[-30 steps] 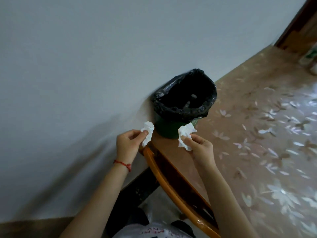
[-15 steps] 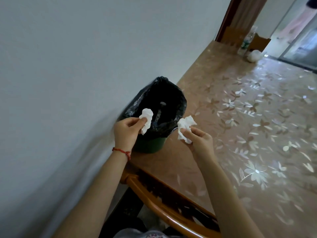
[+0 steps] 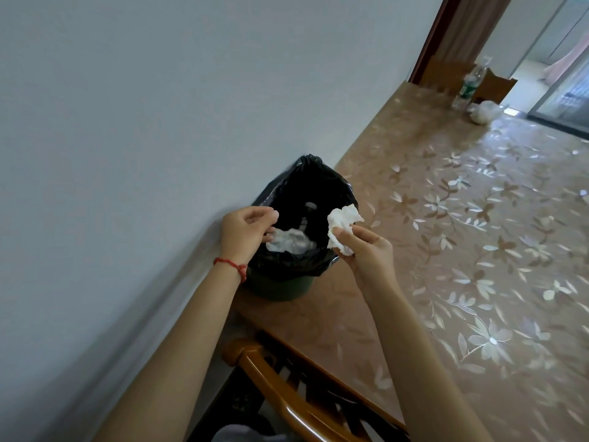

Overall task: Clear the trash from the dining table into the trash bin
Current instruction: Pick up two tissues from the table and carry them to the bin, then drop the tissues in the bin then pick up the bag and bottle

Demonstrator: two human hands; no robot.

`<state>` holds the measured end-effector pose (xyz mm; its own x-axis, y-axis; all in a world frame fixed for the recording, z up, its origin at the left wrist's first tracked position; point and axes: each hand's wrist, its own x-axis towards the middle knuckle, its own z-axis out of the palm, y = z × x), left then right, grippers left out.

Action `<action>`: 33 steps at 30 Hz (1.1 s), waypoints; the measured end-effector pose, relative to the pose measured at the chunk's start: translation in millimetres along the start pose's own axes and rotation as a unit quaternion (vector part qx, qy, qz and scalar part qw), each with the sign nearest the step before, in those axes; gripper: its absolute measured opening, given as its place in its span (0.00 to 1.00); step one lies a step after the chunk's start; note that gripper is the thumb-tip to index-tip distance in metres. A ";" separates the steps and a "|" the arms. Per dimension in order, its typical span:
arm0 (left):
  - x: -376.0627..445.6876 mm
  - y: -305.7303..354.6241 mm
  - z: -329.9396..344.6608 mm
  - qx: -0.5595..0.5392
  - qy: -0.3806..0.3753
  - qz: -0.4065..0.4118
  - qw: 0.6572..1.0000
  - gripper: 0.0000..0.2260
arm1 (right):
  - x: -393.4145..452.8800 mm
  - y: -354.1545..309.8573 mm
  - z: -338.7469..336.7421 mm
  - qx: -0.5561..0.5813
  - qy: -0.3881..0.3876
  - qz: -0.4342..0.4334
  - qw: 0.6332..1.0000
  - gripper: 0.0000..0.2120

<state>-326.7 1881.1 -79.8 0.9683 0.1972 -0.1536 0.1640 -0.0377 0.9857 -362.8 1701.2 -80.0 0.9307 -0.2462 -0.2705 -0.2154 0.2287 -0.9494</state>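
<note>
Trash bin, green with a black liner, sits on the dining table at the wall edge, and we see both hands over its mouth. Left hand has fingers loosely curled with a blurred tissue just beside the fingertips, we can't tell if it's touching; right hand pinches a crumpled white tissue over the bin rim. At the far end of the table stand a bottle and another white wad, with a wooden chair back below our arms

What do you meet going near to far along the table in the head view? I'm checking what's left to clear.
Wooden chair back → trash bin → plastic bottle and a white crumpled wad at the far end.
</note>
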 end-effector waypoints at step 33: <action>-73.7 -10.1 24.2 0.163 -0.190 0.173 0.952 0.06 | -86.0 30.9 -80.6 -0.452 0.190 -0.117 0.863 0.22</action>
<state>-395.2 1843.2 -80.0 0.9630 -0.2493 0.1021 -0.1881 -0.3509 0.9173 -473.4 1653.5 -99.0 0.8526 -0.5168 0.0767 -0.3372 -0.6565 -0.6747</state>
